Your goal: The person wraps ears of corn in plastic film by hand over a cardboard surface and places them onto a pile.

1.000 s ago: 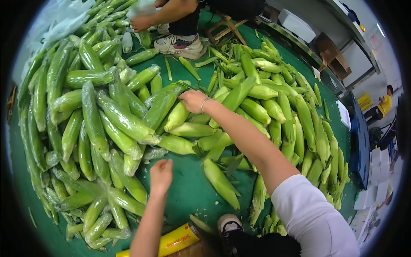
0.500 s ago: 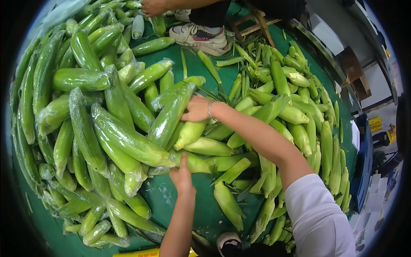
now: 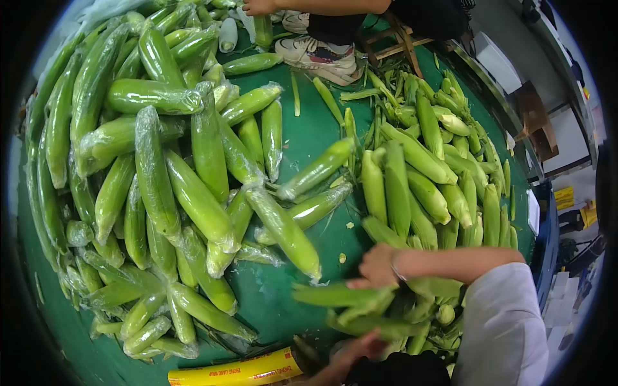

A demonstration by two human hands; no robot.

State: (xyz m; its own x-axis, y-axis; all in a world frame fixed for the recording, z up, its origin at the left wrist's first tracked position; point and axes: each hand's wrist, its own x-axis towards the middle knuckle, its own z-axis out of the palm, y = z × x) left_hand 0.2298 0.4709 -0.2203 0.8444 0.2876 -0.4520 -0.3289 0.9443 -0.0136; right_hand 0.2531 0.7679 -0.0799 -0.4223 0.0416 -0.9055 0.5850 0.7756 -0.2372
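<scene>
My right hand, with a bracelet at the wrist, is closed over some loose green corn at the lower centre. Below it, my left hand is smeared by motion beside the same corn, its fingers unclear. Plastic-wrapped ears lie to the left of my hands, one pointing down toward them. Unwrapped ears in husks are heaped above and to the right.
A yellow roll box lies at the bottom. Another person's hand and shoe are at the top, near a wooden stool. A large pile of wrapped corn covers the left.
Both hands have moved down and right, away from the wrapped pile. Several unwrapped ears between the piles have shifted toward me and right. Wrapped ears now lie spread where my right hand was.
</scene>
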